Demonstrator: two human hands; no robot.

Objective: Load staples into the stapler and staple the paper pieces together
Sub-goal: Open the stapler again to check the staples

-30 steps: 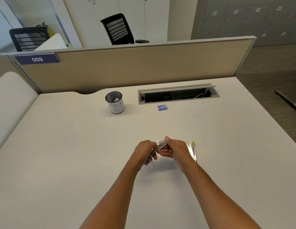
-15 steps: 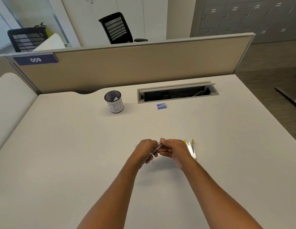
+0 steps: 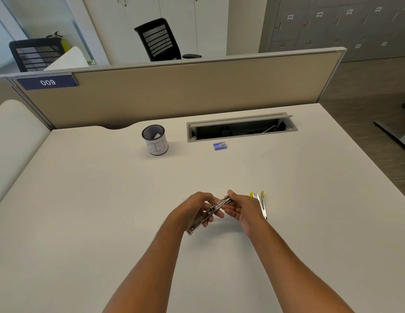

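Left hand: the left hand (image 3: 194, 211) has its fingers curled round the near half of the stapler (image 3: 209, 214), holding it just above the counter (image 3: 106, 199).
Right hand: the right hand (image 3: 244, 211) pinches the far end of the stapler between thumb and fingers.
Stapler: a slim metal piece, slanted from near-left to far-right, spanning the gap between the two hands; its near end juts out below the left hand, its far tip shows by the right thumb.
Second metal piece: a silvery piece with yellow ends (image 3: 260, 204) lies on the counter just beside the right hand, on its outer side, partly hidden by the hand; whether they touch I cannot tell.
Staple box: a small blue box (image 3: 219, 146) lies flat, well apart from the hands, near the cable tray (image 3: 242, 129) at the far edge.
Pen cup: a black mesh cup (image 3: 155, 143) with a white paper wrap stands upright left of the box.
Paper pieces: I cannot make them out against the counter.
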